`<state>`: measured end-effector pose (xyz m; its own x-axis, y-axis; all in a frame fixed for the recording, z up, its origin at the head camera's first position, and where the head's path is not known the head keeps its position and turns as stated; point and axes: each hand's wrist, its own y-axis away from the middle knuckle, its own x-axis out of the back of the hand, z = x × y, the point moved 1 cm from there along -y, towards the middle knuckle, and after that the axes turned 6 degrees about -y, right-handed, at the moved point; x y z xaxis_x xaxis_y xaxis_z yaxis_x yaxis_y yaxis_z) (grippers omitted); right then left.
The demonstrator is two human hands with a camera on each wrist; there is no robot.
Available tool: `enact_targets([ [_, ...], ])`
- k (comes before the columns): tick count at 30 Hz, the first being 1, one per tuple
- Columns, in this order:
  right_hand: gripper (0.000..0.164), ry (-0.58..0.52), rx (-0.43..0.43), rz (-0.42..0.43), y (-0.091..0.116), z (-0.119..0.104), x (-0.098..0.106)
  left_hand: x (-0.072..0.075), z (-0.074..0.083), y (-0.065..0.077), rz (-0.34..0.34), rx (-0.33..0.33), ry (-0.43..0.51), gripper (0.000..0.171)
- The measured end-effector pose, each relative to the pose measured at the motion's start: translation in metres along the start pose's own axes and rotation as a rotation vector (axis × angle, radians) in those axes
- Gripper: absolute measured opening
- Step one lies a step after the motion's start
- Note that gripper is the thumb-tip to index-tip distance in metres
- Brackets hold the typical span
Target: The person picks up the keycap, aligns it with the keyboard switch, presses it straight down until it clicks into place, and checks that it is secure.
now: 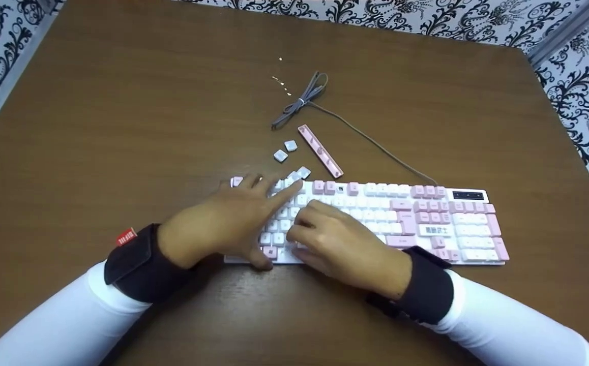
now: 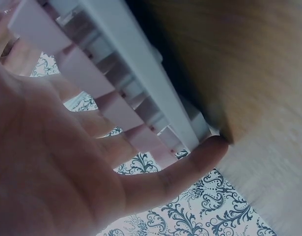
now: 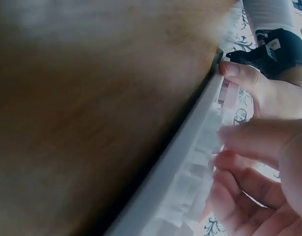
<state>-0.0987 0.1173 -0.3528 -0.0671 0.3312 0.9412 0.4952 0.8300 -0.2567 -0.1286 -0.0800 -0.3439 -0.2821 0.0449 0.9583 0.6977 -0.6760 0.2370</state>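
White sleeves (image 1: 518,315) angle over a brown table (image 1: 121,127); a pink-and-white keyboard (image 1: 393,216) lies toward four o'clock in the head view; the left hand (image 1: 236,216), fingers spread, seems to brace the keyboard's nine-o'clock end; the right hand (image 1: 343,241) curls at the bottom keys (image 3: 187,189), whether pinching one cannot be told; bundled cable (image 1: 301,102), pink bar (image 1: 320,151) and loose keycaps (image 1: 290,146) sit toward eleven o'clock beyond, likely leaving working room.

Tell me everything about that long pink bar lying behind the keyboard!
The long pink bar is narrow and looks like plastic, with small marks or stubs along its upward face. It lies slanted on the brown table, its near end close behind the keyboard. Only the table seems to touch it.
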Motion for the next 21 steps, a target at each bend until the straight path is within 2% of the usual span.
enact_targets([
  [6, 0.078, 0.081, -0.155, -0.129, 0.011, 0.009, 0.012, 0.0, -0.001, -0.001, -0.048, 0.022, 0.004, 0.13],
  [9, 0.101, 0.117, -0.228, -0.18, 0.016, 0.015, 0.016, 0.0, -0.001, -0.002, -0.063, 0.032, -0.001, 0.131],
  [14, 0.112, 0.107, -0.299, -0.217, 0.018, 0.022, 0.019, -0.001, -0.002, -0.004, -0.048, 0.036, 0.0, 0.13],
  [21, 0.115, 0.092, -0.3, -0.21, 0.02, 0.028, 0.021, -0.001, -0.002, -0.007, -0.034, 0.039, 0.013, 0.128],
])
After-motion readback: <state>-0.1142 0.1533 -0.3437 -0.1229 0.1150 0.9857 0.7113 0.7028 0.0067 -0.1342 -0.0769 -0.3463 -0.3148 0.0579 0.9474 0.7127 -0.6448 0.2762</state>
